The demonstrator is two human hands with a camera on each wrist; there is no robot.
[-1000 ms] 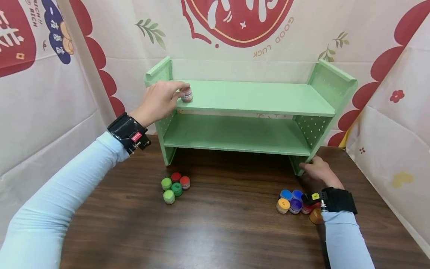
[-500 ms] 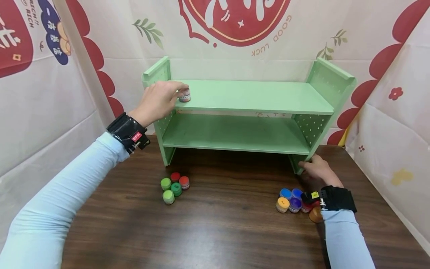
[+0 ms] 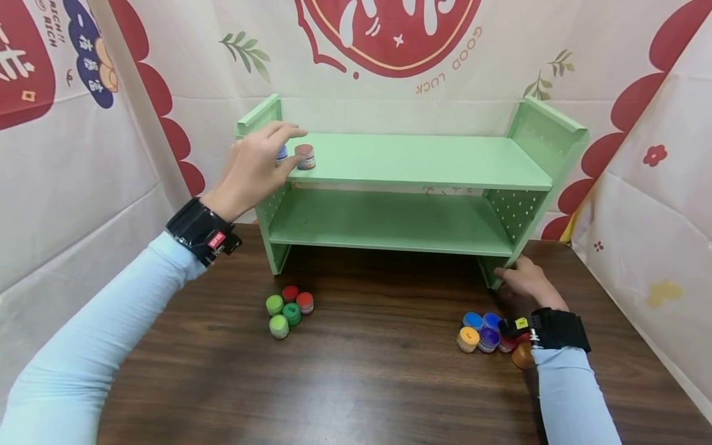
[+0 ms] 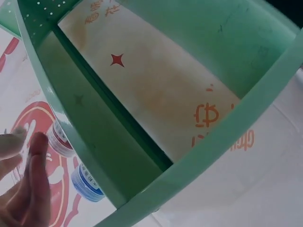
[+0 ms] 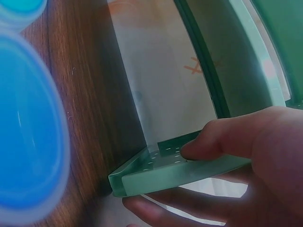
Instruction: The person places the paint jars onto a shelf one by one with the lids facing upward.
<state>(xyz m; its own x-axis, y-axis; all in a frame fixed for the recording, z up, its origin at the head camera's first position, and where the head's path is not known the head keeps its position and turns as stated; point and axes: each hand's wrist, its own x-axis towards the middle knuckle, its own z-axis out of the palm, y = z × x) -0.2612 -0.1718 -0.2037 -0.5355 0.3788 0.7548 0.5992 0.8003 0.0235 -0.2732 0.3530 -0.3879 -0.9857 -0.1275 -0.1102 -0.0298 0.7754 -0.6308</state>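
On the top board of the green two-tier shelf point(image 3: 423, 161) stands a small paint jar with a brownish-red lid point(image 3: 305, 157). My left hand point(image 3: 256, 164) is beside it, thumb and fingers spread apart and holding nothing. A blue-lidded paint jar point(image 3: 281, 154) shows partly behind this hand; in the left wrist view the blue-lidded jar point(image 4: 87, 183) stands near the board's end. At the shelf's lower right, my right hand point(image 3: 528, 284) grips the side panel's foot. The right wrist view shows the thumb on the inner face of the perforated side panel point(image 5: 161, 170), fingers behind it.
Several green- and red-lidded jars point(image 3: 292, 313) cluster on the dark wooden table point(image 3: 356, 383) at front left. Another group of blue, purple, yellow, red and orange jars point(image 3: 489, 339) sits by the right wrist, partly hidden by it. Printed cloth point(image 3: 389, 114) encloses the back and sides.
My left hand has let go of the brownish-red-lidded jar, opened its fingers and drawn slightly left, uncovering the lid and the blue-lidded jar. The right hand keeps its grip on the shelf.
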